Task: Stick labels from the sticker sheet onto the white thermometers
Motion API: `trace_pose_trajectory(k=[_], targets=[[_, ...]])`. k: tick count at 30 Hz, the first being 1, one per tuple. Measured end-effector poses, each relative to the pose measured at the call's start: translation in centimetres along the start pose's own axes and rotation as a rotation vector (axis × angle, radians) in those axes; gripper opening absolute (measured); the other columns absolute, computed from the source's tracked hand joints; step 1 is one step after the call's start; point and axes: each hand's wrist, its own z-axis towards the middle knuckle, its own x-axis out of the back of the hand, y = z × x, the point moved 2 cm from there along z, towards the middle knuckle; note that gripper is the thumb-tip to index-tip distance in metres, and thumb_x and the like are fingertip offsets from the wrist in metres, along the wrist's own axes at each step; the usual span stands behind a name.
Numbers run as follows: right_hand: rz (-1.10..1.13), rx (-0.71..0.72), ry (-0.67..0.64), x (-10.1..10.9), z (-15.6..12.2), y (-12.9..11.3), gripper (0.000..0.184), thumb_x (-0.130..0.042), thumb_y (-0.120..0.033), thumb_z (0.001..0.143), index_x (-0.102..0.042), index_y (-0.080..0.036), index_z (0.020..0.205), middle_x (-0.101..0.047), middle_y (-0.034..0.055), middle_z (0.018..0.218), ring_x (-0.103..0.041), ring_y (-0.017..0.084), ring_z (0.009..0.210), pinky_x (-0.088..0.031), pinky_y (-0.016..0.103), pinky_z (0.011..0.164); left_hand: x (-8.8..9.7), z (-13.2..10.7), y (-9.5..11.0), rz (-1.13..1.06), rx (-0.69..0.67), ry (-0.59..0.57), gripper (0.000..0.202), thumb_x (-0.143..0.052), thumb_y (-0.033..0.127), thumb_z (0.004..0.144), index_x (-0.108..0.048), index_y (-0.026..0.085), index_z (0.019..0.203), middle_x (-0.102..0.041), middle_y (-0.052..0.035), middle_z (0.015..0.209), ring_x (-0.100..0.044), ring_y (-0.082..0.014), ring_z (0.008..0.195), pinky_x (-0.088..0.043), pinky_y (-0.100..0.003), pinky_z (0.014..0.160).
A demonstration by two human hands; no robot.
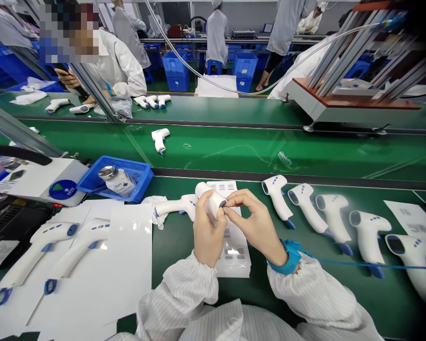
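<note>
Cradled steadily in the curled left hand [208, 235] just above a printed label sheet [235, 251], a white infrared thermometer [210, 199], right thumb and forefinger [227, 211] pinched closed on a small dark spot [223, 203] at its tip.

Beyond the green belt counter [234, 149], the workshop runs back in rows: blue crates [175, 71] stacked in pairs on a green floor [155, 87], blue stools [215, 67], and a long steel bench [243, 40] along the far side, with people in white smocks [216, 38] at work beside it. To the right, an aluminium frame [348, 57] rises from a wood-topped bench [376, 102], and a clear tube [234, 90] loops above the belts — the light is bright and even throughout.
</note>
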Motion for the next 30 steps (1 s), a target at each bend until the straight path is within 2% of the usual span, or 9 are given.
trace_pose_trajectory(k=[7, 11, 14, 17, 20, 23, 26, 28, 30], targets=[[-0.212, 0.154, -0.039, -0.3, -0.6, -0.8, 0.015, -0.059, -0.012, 0.080, -0.053, -0.025, 0.084, -0.060, 0.0043, 0.090, -0.059, 0.023, 0.091, -0.047, 0.039, 0.080, 0.2, 0.2, -0.1, -0.053, 0.046, 0.006, 0.038, -0.050, 0.023, 0.090, -0.044, 0.026, 0.128, -0.053, -0.0068, 0.126, -0.056, -0.0215, 0.108, -0.045, -0.033, 0.088], [-0.303, 0.075, -0.021, -0.8, -1.2, -0.7, 0.018, -0.060, -0.014, 0.079, -0.050, -0.025, 0.090, -0.063, 0.0022, 0.084, -0.060, 0.020, 0.078, -0.045, 0.036, 0.074, 0.2, 0.5, -0.2, -0.072, 0.085, -0.022, 0.038, -0.048, 0.022, 0.090, -0.042, 0.025, 0.128, -0.055, -0.0069, 0.121, -0.057, -0.0205, 0.103, -0.046, -0.033, 0.087], [-0.186, -0.057, -0.020, -0.7, -1.0, -0.3, 0.019, -0.060, -0.018, 0.080, -0.050, -0.025, 0.094, -0.065, 0.0012, 0.083, -0.061, 0.019, 0.078, -0.046, 0.036, 0.075, 0.3, 0.5, -0.2, -0.061, 0.082, -0.021, 0.038, -0.048, 0.022, 0.091, -0.042, 0.026, 0.128, -0.053, -0.0063, 0.123, -0.056, -0.0205, 0.105, -0.045, -0.033, 0.088], [0.125, -0.227, -0.117, -0.4, -0.2, 0.4, 0.021, -0.062, -0.023, 0.079, -0.049, -0.025, 0.096, -0.064, -0.0010, 0.077, -0.062, 0.017, 0.074, -0.050, 0.033, 0.071, 0.3, 0.4, -0.3, -0.043, 0.088, -0.030, 0.037, -0.048, 0.024, 0.091, -0.043, 0.027, 0.128, -0.052, -0.0062, 0.123, -0.055, -0.0211, 0.108, -0.045, -0.033, 0.089], [0.348, -0.324, -0.156, 0.0, 0.4, 1.0, 0.021, -0.061, -0.029, 0.080, -0.048, -0.023, 0.095, -0.059, -0.0031, 0.070, -0.061, 0.016, 0.067, -0.051, 0.032, 0.068, 0.3, 0.4, -0.5, -0.086, 0.183, -0.055, 0.037, -0.049, 0.029, 0.092, -0.042, 0.028, 0.128, -0.054, -0.0058, 0.113, -0.059, -0.0191, 0.093, -0.048, -0.031, 0.080], [0.220, -0.216, -0.041, 0.3, 0.6, 0.9, 0.024, -0.064, -0.031, 0.082, -0.051, -0.023, 0.101, -0.061, 0.0015, 0.086, -0.061, 0.018, 0.083, -0.050, 0.035, 0.079, 0.4, 0.6, -0.6, -0.223, 0.325, -0.130, 0.042, -0.052, 0.034, 0.090, -0.039, 0.030, 0.131, -0.054, -0.0031, 0.100, -0.056, -0.0141, 0.073, -0.048, -0.027, 0.066], [0.067, -0.038, -0.096, 0.0, 0.6, 0.3, 0.032, -0.068, -0.026, 0.081, -0.057, -0.025, 0.111, -0.059, 0.0062, 0.114, -0.055, 0.022, 0.109, -0.047, 0.038, 0.093, 0.5, 0.4, 0.3, -0.396, 0.417, -0.302, 0.054, -0.057, 0.029, 0.087, -0.033, 0.032, 0.135, -0.052, 0.0001, 0.092, -0.049, -0.0095, 0.060, -0.046, -0.024, 0.057], [0.046, 0.032, -0.124, -0.2, 0.7, 0.1, 0.025, -0.067, -0.022, 0.082, -0.062, -0.025, 0.106, -0.062, 0.0052, 0.111, -0.056, 0.022, 0.109, -0.046, 0.039, 0.093, 0.6, 0.1, 1.1, -0.440, 0.435, -0.409, 0.067, -0.059, 0.017, 0.080, -0.028, 0.033, 0.138, -0.051, 0.0009, 0.092, -0.047, -0.0073, 0.056, -0.044, -0.023, 0.055], [0.048, 0.074, -0.068, 0.0, 1.1, -0.1, 0.009, -0.066, -0.021, 0.084, -0.066, -0.024, 0.093, -0.066, 0.0032, 0.096, -0.060, 0.020, 0.097, -0.048, 0.037, 0.087, 0.7, -0.4, 1.8, -0.415, 0.425, -0.463, 0.076, -0.057, 0.006, 0.073, -0.027, 0.031, 0.138, -0.052, -0.0001, 0.098, -0.046, -0.0059, 0.055, -0.042, -0.022, 0.053]])
